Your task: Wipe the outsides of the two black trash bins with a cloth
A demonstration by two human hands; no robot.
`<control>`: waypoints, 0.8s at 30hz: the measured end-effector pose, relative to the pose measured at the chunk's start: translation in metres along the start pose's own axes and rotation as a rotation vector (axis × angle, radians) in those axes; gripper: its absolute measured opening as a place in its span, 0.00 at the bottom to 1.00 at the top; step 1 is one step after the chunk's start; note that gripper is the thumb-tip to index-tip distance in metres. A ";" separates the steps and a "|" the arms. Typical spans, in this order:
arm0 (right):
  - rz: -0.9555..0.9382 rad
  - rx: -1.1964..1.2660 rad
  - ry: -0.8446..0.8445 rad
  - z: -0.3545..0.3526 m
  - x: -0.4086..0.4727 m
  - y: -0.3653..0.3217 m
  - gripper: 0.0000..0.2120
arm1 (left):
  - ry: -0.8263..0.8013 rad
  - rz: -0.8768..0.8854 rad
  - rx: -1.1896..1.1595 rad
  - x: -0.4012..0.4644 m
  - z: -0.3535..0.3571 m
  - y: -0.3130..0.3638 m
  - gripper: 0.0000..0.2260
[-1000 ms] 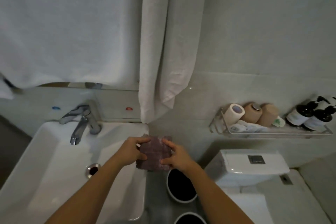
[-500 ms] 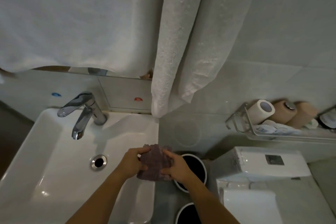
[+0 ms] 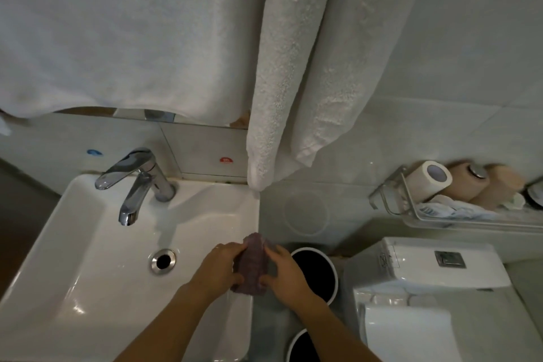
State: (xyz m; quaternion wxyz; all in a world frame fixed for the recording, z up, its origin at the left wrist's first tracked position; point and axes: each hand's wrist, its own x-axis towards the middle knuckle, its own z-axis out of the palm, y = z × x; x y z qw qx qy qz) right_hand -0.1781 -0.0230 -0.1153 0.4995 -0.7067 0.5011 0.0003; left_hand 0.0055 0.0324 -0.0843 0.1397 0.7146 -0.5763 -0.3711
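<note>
A bunched purple-grey cloth (image 3: 253, 264) is squeezed between my two hands above the right edge of the sink. My left hand (image 3: 219, 267) grips its left side and my right hand (image 3: 283, 270) grips its right side. Two round bins with white rims and black insides stand on the floor between the sink and the toilet. The far bin (image 3: 318, 269) lies just right of my right hand, partly hidden by it. Only the top of the near bin (image 3: 302, 347) shows at the bottom edge, partly behind my right forearm.
A white sink (image 3: 88, 258) with a chrome tap (image 3: 135, 182) and a drain (image 3: 163, 261) fills the lower left. White towels (image 3: 288, 67) hang overhead. A toilet tank (image 3: 426, 267) stands at the right, below a wall shelf (image 3: 458, 214) holding paper rolls.
The view has tilted down and closer to the sink. My hands have squeezed the cloth from a flat, wider shape into a narrow bundle.
</note>
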 end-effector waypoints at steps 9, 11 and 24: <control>0.005 -0.108 -0.013 -0.008 0.010 0.005 0.35 | -0.034 -0.026 0.024 0.005 -0.007 -0.002 0.33; -0.008 -0.133 -0.018 -0.006 0.011 0.004 0.35 | -0.024 -0.013 0.028 0.005 -0.005 0.001 0.30; 0.068 -0.426 0.024 -0.041 -0.011 -0.013 0.28 | -0.099 -0.024 0.692 0.019 -0.031 0.057 0.23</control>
